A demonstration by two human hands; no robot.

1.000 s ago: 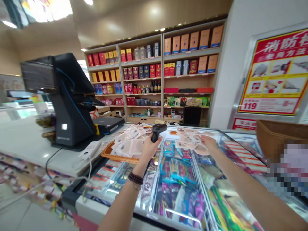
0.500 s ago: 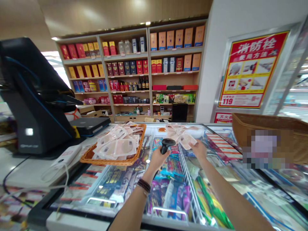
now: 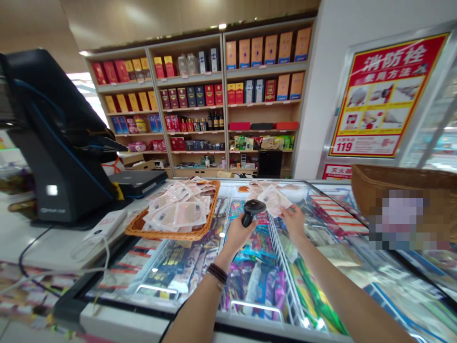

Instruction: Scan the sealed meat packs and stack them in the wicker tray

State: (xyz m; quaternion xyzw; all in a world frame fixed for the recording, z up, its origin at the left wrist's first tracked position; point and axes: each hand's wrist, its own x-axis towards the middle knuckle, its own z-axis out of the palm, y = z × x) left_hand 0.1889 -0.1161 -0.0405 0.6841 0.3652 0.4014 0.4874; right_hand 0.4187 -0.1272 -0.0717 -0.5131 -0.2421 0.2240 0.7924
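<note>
My left hand is wrapped around the handle of a black barcode scanner, its head pointing away from me and to the right. Between the fingers of my right hand is a flat, clear packet with a pale round thing inside, raised close to the scanner's head. Behind it, more such packets lie loose on the glass freezer top. To the left, an orange wicker basket is heaped with similar flat packets.
Under the glass, the freezer holds wire baskets of coloured ice-cream packs. A checkout terminal and a black flat device stand at left. A brown basket sits at right. Shelves of boxed goods line the back wall.
The view has shifted slightly. The scanner's head has tilted up and lies nearer the packet. My right hand still grips the packet, now tilted differently.
</note>
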